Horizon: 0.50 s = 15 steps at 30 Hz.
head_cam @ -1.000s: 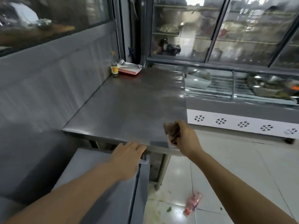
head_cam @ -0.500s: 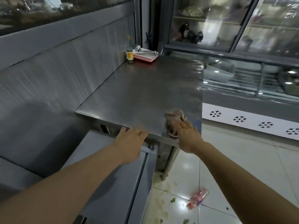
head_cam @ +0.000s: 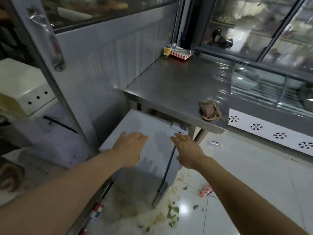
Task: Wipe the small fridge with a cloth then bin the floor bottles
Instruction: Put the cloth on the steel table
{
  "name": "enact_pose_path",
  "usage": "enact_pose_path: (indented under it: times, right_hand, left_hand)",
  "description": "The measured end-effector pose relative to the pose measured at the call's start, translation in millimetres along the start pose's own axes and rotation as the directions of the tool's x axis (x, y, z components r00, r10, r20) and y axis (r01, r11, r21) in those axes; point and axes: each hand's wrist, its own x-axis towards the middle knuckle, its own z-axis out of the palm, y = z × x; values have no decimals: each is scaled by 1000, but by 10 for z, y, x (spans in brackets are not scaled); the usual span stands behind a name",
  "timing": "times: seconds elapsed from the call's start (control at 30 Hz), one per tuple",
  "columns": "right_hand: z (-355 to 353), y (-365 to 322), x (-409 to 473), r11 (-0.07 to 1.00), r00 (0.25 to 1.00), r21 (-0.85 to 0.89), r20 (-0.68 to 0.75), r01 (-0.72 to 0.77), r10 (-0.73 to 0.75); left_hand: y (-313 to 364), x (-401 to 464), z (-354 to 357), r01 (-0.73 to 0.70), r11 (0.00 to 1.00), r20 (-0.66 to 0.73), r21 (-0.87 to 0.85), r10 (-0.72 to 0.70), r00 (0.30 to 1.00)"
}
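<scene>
Two bare hands reach over the small fridge [head_cam: 135, 150], a low white-topped unit tucked partly under the steel bench [head_cam: 177, 85]. I see my left hand [head_cam: 130, 146] lying flat on the fridge top, fingers [head_cam: 135, 135] straight and close together. My right hand [head_cam: 188, 150] sits at the fridge's right edge, fingers [head_cam: 177, 139] straight, holding nothing. Beyond it the cloth [head_cam: 209, 111], brown and crumpled, lies at the bench's near right corner, apart from both hands. One pinkish bottle [head_cam: 205, 192] lies on the tiled floor [head_cam: 254, 167] right of the fridge, below my right forearm, among food scraps [head_cam: 171, 212].
</scene>
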Motion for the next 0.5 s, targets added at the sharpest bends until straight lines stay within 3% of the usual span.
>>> enact_pose_path:
  times: [0.27, 0.5]
  right_hand:
    - [860, -1314, -524, 999, 992, 18, 120, 42, -44]
    - [1761, -1876, -731, 993, 958, 32, 259, 117, -121]
  left_hand:
    - [-592, -1327, 861, 78, 994, 153, -80, -66, 986]
    - [-791, -2012, 1804, 198, 971, 276, -136, -155, 949]
